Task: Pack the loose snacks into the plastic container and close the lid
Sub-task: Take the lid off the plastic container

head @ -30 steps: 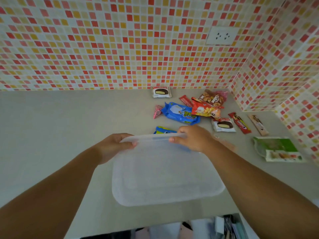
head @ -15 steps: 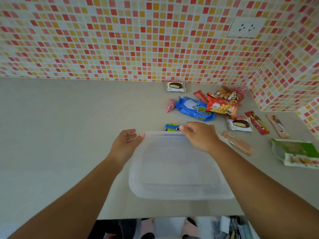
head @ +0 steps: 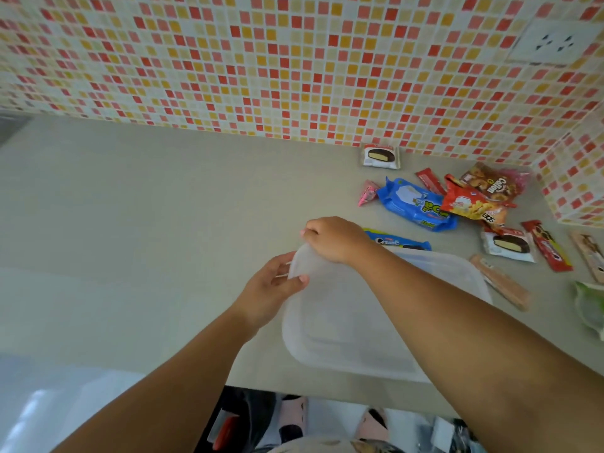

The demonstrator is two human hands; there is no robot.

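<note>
Head view, downward over countertop (head: pixel 163 240)

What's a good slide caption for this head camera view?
Both hands, left and right, peel the lid beside loose snacks.

- The right hand (head: pixel 333 240) now pinches the lid (head: pixel 330 289) at its far left corner, no longer mid-edge.
- The left hand (head: pixel 271 286) now grips that same corner, which lifts.
- The Cream-O pack (head: pixel 397 242) now shows fully.
</note>
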